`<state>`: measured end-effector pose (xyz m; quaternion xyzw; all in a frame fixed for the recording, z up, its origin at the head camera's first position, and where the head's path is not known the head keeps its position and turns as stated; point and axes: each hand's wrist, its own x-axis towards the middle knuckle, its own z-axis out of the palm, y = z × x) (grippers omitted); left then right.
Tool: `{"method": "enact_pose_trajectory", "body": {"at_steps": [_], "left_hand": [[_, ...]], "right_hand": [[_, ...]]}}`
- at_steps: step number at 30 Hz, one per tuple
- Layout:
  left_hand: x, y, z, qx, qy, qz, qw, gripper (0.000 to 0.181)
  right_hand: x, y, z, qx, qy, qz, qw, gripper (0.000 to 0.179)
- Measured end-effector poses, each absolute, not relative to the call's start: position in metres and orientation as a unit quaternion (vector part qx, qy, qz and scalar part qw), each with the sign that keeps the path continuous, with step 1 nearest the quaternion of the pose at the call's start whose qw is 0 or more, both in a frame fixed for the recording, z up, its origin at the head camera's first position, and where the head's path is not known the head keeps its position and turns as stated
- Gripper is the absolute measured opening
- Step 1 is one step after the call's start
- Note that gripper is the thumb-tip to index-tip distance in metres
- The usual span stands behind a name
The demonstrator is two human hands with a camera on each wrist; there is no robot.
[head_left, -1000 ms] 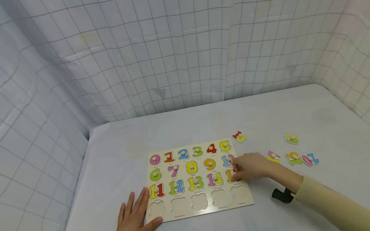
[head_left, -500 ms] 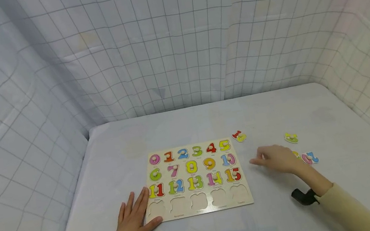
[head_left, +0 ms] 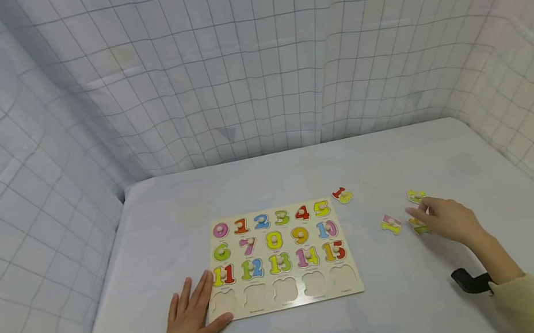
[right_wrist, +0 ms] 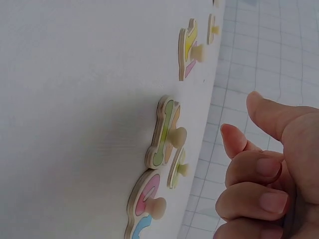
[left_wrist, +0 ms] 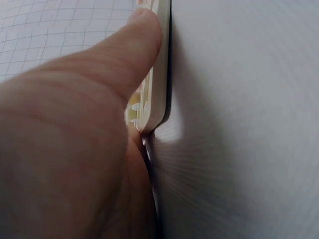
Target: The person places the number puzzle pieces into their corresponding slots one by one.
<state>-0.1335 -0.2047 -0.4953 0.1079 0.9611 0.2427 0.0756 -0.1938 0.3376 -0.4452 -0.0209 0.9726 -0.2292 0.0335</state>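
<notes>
My left hand [head_left: 188, 318] lies flat with spread fingers at the left edge of a wooden number puzzle board [head_left: 301, 301]; its thumb [left_wrist: 134, 47] rests along the near edge. Number pieces 0 to 15 sit in the upper rows, and recessed shapes show in the bottom row. My right hand [head_left: 451, 219] hovers over loose knobbed pieces, thumb and forefinger apart, other fingers curled, holding nothing. Closest are a green-and-orange piece [right_wrist: 163, 134], a pink-and-blue piece [right_wrist: 149, 191] hidden by the hand in the head view, and a yellow-green piece [head_left: 415, 196].
A pink-and-yellow piece [head_left: 391, 225] lies between the board and my right hand. Beyond the board's far right corner is a red-and-yellow piece [head_left: 342, 196]. White gridded cloth [head_left: 252, 75] hangs around the white table [head_left: 249, 187].
My right hand has left the 15 piece, which sits in the board, and has moved right to the loose pieces. The left hand stays in place.
</notes>
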Motion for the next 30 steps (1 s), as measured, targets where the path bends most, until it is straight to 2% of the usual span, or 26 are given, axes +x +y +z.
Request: {"method": "enact_pose_trajectory", "body": {"at_steps": [7,15,25,30], "left_hand": [[-0.133,-0.205,-0.494,0.111,0.961,0.245,0.069,0.095],[-0.132,-0.204,-0.493,0.109,0.960,0.248,0.074,0.095],[-0.133,-0.205,-0.494,0.109,0.960,0.245,0.080,0.096],[-0.134,-0.205,-0.493,0.108,0.961,0.242,0.083,0.097]], "right_hand": [[-0.196,0.338,-0.446,-0.020,0.973,-0.228,0.029,0.040],[-0.215,0.327,-0.438,-0.037,0.970,-0.238,0.031,0.048],[-0.219,0.361,-0.420,0.013,0.976,-0.215,0.016,0.056],[-0.219,0.371,-0.420,0.031,0.975,-0.216,0.030,0.058]]}}
